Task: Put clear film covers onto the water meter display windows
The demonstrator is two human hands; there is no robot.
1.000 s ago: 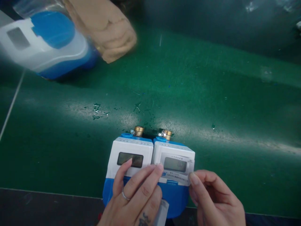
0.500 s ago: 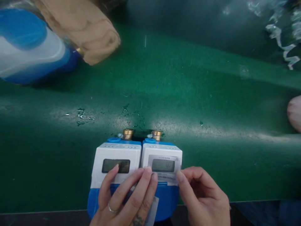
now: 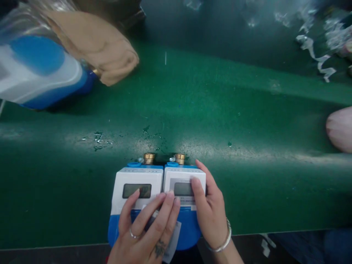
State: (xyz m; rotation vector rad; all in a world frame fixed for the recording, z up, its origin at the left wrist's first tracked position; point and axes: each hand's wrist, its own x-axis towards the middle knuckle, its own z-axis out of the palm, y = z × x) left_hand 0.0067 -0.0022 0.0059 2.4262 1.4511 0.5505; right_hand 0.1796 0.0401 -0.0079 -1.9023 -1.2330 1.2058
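We have two meters side by side on the green belt (image 3: 233,110), close to its near edge at six o'clock: the left meter (image 3: 137,183) and the right meter (image 3: 180,178), touching along their inner sides, each with a brass fitting (image 3: 149,158) at its far end. Our left hand (image 3: 145,234) lies with open fingers across the near part of both cases, clasping nothing, a ring on one finger. Our right hand (image 3: 210,212) wraps the right meter's outer side, the thumb pressed on the label (image 3: 187,200) by its screen (a bracelet sits on that wrist).

At ten o'clock another person's gloved hand (image 3: 101,51) holds a third meter (image 3: 41,73) inside a clear bag (image 3: 33,18), blurred. At three o'clock a pinkish shape (image 3: 340,128) comes in at the frame edge; we cannot tell what it is. Curled strips of backing paper (image 3: 319,55) lie at one to two o'clock.

Small drops of water (image 3: 100,139) sit just beyond the fittings. The belt between the meters and the far side is open, and to the right of our right hand it is bare too.
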